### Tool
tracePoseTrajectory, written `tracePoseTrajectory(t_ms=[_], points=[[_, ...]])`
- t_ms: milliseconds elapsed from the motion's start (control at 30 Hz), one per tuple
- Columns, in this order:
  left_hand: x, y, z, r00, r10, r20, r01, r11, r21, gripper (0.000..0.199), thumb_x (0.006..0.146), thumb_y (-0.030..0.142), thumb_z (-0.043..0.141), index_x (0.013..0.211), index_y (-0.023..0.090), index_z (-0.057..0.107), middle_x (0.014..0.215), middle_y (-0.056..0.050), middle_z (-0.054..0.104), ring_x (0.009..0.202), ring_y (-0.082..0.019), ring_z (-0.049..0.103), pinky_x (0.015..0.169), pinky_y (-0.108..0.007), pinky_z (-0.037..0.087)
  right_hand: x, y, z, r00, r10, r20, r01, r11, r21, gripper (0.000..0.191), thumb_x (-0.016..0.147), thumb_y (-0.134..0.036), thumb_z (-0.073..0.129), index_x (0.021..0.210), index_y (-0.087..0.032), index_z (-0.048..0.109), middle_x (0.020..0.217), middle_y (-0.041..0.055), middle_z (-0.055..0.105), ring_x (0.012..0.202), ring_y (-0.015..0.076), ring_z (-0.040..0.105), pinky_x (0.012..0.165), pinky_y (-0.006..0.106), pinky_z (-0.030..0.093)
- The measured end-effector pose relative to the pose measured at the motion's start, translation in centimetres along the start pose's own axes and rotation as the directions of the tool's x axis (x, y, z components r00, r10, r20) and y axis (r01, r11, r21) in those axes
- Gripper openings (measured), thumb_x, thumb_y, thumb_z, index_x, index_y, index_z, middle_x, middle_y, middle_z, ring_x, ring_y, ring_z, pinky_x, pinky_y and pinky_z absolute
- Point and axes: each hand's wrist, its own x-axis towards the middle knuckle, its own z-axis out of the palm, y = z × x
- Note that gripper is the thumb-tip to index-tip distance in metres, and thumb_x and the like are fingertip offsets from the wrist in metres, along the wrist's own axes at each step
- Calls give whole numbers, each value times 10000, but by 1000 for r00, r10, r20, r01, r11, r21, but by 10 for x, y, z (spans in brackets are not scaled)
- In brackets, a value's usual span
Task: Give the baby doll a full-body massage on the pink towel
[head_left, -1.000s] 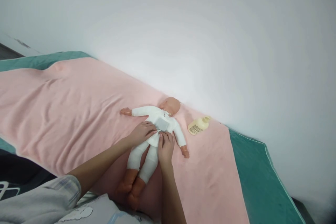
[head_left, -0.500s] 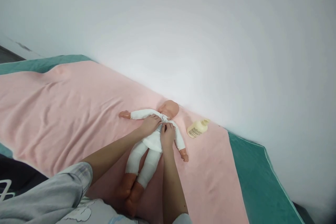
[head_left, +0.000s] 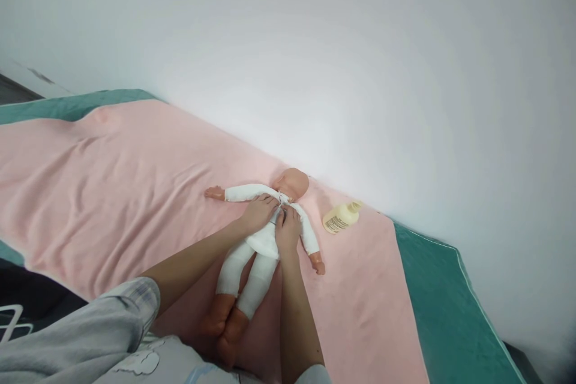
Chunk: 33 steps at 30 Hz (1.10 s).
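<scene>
A baby doll (head_left: 262, 245) with a white cloth body lies on its back on a pink blanket (head_left: 135, 162), its bare head towards the wall and its arms spread. My left hand (head_left: 260, 213) lies flat over the left side of the doll's chest, fingers reaching to just below the neck. Beside it, my right hand (head_left: 288, 228) rests on the other side of the chest with its fingers bent. A small dark gap shows between its thumb and fingers. Nothing can be made out in either hand.
A pale yellow pump bottle (head_left: 341, 217) stands right of the doll's head. Green cloth (head_left: 450, 294) shows beyond the pink blanket at both sides. The white wall (head_left: 315, 60) rises behind. Dark fabric (head_left: 36, 300) lies at the lower left.
The view has shifted slightly. Both hands remain on the doll's chest, with only a slight movement of the fingers.
</scene>
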Motion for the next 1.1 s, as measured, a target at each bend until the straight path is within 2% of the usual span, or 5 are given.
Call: tracePoseTrajectory(t_ms=[267, 533, 733, 933, 1100], points=[[-5, 5, -2, 1000, -11, -27, 11, 1000, 2, 252, 973, 237, 394, 1164, 164, 542, 1217, -82, 610, 1131, -256, 478, 926, -410, 384, -3, 2, 3, 1000, -10, -18, 10, 1000, -10, 368, 956, -250, 310, 1214, -119, 538, 1202, 142, 599, 1166, 250, 486, 999, 418, 368], [-6, 6, -3, 999, -21, -27, 21, 1000, 3, 235, 963, 250, 410, 1122, 173, 565, 1117, -81, 650, 1108, -270, 493, 916, -428, 397, -2, 4, 4, 1000, -11, 22, 11, 999, -32, 399, 961, -262, 307, 1197, -109, 590, 1202, 145, 613, 1174, 257, 492, 1022, 425, 368], [-8, 6, -1, 998, -32, -52, 31, 999, -13, 334, 969, 265, 394, 1279, 165, 471, 1296, -97, 563, 1175, -253, 467, 961, -414, 392, -4, 4, 4, 999, -52, -14, 51, 998, -21, 422, 969, -247, 284, 1277, -109, 538, 1320, 142, 548, 1250, 236, 446, 1056, 422, 341], [-7, 3, 2, 997, -44, -56, 42, 999, -27, 367, 955, 263, 409, 1301, 154, 462, 1223, -124, 598, 1161, -280, 477, 925, -441, 415, -3, 6, 5, 999, -45, 28, 46, 999, -22, 433, 967, -244, 284, 1303, -119, 528, 1323, 131, 554, 1238, 245, 463, 1058, 434, 342], [-6, 3, -1, 997, -32, -65, 28, 998, -58, 378, 952, 276, 417, 1302, 141, 461, 1203, -130, 604, 1157, -281, 479, 930, -443, 420, -2, 3, 1, 999, -50, -7, 50, 998, 27, 424, 970, -260, 288, 1295, -138, 530, 1314, 144, 558, 1244, 244, 462, 1036, 461, 362]])
